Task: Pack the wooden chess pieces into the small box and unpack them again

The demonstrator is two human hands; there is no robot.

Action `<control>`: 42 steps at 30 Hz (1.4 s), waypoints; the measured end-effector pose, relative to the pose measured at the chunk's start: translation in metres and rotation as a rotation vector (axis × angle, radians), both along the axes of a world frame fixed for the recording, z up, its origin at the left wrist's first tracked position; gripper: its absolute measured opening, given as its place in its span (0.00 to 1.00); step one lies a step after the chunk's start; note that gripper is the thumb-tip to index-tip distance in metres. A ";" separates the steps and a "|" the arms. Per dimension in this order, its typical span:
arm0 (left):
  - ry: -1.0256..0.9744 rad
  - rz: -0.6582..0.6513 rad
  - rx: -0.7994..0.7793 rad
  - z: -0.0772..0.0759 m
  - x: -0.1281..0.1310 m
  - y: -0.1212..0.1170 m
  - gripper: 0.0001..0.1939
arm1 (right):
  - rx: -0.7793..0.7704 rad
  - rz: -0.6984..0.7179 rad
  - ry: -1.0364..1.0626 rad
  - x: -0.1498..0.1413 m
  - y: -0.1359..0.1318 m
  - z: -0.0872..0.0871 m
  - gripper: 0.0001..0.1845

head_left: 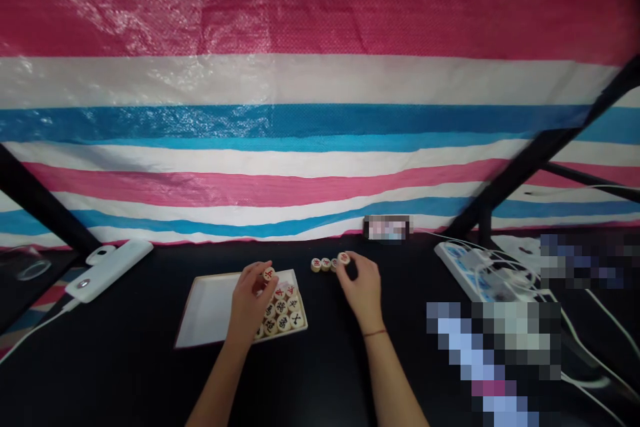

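Note:
My left hand (pixel 251 300) pinches a round xiangqi piece (pixel 269 273) with a red character, held above the box. Under and beside that hand lies the open box (pixel 300 287), its right side filled with several pieces marked in black and red. The white inner side of its lid (pixel 210 307) lies flat to the left. My right hand (pixel 361 283) has its fingers closed on another red-marked xiangqi piece (pixel 343 258). Just left of those fingers, a short row of red-marked pieces (pixel 316 265) stands on the black table; the row's right end is partly hidden.
A white power strip (pixel 457 273) with tangled cables lies at the right, near blurred items. At the left is a long white device (pixel 110 271) with a cable. A small blurred object (pixel 387 227) stands at the back before the striped sheet (pixel 310 193).

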State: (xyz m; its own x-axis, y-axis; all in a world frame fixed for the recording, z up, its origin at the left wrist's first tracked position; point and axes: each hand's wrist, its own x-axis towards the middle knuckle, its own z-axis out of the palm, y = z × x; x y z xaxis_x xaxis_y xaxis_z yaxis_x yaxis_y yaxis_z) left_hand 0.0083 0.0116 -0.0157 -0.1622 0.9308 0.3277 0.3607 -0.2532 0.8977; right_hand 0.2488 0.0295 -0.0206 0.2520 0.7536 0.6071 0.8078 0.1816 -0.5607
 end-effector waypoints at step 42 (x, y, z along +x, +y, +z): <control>0.500 -0.241 0.109 0.008 0.017 -0.017 0.15 | -0.120 0.044 0.269 -0.009 -0.007 0.006 0.18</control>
